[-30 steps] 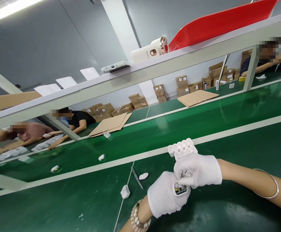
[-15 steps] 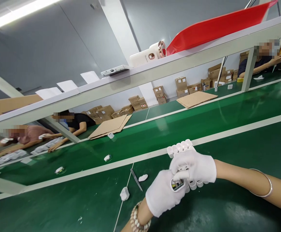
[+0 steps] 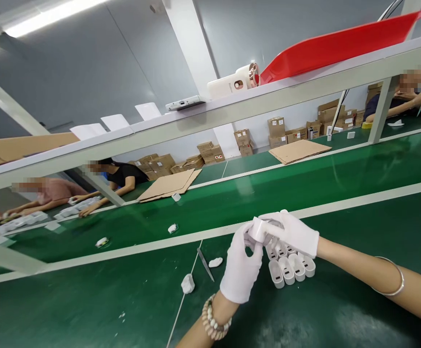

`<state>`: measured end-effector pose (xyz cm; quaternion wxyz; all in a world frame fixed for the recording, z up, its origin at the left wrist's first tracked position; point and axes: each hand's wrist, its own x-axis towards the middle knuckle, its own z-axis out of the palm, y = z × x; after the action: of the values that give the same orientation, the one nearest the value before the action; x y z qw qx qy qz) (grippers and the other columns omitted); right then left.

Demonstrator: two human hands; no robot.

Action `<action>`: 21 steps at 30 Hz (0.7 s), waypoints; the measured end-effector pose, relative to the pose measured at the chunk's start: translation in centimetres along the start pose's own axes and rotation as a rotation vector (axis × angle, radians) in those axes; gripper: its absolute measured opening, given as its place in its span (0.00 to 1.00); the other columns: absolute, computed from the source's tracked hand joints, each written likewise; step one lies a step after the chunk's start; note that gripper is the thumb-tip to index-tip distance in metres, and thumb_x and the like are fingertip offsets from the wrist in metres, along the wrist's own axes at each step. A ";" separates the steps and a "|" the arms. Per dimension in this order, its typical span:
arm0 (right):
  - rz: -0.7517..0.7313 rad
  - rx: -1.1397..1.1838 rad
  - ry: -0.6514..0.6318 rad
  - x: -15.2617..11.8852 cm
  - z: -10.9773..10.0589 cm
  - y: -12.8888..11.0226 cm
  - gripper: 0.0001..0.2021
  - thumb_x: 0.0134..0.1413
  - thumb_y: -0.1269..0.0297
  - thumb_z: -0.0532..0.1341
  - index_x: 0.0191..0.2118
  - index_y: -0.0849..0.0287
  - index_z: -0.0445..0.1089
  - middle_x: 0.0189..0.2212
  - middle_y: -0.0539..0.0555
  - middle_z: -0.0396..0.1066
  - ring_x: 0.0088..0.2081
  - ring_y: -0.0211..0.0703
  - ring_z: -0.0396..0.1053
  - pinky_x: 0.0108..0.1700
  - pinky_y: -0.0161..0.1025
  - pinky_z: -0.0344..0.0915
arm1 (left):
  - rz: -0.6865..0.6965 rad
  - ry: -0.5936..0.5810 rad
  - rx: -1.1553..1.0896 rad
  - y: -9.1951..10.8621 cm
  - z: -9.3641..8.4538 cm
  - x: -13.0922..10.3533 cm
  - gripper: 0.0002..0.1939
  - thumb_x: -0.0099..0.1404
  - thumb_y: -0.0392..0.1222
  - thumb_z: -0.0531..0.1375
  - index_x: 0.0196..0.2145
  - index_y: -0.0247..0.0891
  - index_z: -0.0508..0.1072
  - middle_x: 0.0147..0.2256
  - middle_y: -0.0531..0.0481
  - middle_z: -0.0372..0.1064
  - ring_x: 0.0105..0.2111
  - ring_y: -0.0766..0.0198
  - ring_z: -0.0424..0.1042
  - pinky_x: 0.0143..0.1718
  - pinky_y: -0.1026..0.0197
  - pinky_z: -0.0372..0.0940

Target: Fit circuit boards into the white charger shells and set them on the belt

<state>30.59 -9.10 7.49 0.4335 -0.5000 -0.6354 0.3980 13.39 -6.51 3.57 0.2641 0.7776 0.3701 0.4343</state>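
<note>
My left hand point(image 3: 239, 268), in a white glove, grips a small white plastic casing point(image 3: 256, 230) between thumb and fingers. My gloved right hand point(image 3: 297, 234) meets it from the other side, its fingers closed against the casing. The casing's inside faces away from view. Just below my right hand stand several open white casings point(image 3: 287, 270) in rows, each with a dark slot in it; the hand hides part of the back rows. Left of my left hand lie tweezers point(image 3: 205, 265), a flat white lump point(image 3: 215, 262) and a bigger crumpled white lump point(image 3: 187, 283).
Beyond the bench's pale edge strip runs a green belt point(image 3: 239, 193) carrying small white parts point(image 3: 173, 228). Overhead, a shelf point(image 3: 290, 95) holds a red tray point(image 3: 341, 42) and a white device point(image 3: 228, 85). Co-workers point(image 3: 123, 176) sit across, near cardboard sheets point(image 3: 170, 184).
Both hands have lifted slightly, and the casing has turned so its open side with the coloured parts no longer shows. My right hand has shifted, uncovering more of the casing rows.
</note>
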 end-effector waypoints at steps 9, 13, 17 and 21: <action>0.226 0.589 -0.105 3.9 -2.6 5.7 0.19 0.60 0.48 0.59 0.29 0.60 0.61 0.22 0.45 0.62 0.19 0.29 0.57 0.19 0.29 0.54 | -0.009 0.019 0.141 -5.2 0.7 1.8 0.17 0.69 0.40 0.52 0.54 0.39 0.66 0.44 0.44 0.73 0.40 0.59 0.74 0.45 0.53 0.72; 0.236 0.571 0.033 5.1 -4.7 7.3 0.16 0.67 0.54 0.56 0.34 0.62 0.65 0.24 0.45 0.61 0.20 0.28 0.57 0.19 0.27 0.54 | -0.029 0.034 0.237 -10.4 1.9 2.5 0.20 0.68 0.41 0.52 0.56 0.33 0.65 0.53 0.33 0.67 0.53 0.47 0.68 0.57 0.39 0.62; 0.256 0.369 0.220 5.9 -6.8 9.2 0.15 0.68 0.54 0.56 0.39 0.63 0.68 0.28 0.47 0.67 0.23 0.31 0.63 0.23 0.30 0.62 | -0.033 -0.098 0.290 -12.6 2.8 2.5 0.28 0.69 0.45 0.53 0.65 0.36 0.57 0.58 0.34 0.64 0.60 0.44 0.63 0.58 0.38 0.61; 0.260 0.013 0.494 6.2 -9.9 11.9 0.16 0.67 0.53 0.56 0.45 0.63 0.70 0.37 0.53 0.72 0.33 0.38 0.71 0.37 0.39 0.70 | 0.008 -0.218 0.345 -11.8 3.1 2.1 0.27 0.69 0.42 0.55 0.64 0.43 0.59 0.59 0.41 0.64 0.59 0.48 0.64 0.59 0.43 0.61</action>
<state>42.64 -0.15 0.26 0.5236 -0.6565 -0.4384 0.3204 12.76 1.78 -5.56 0.1638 0.8551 0.4051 0.2789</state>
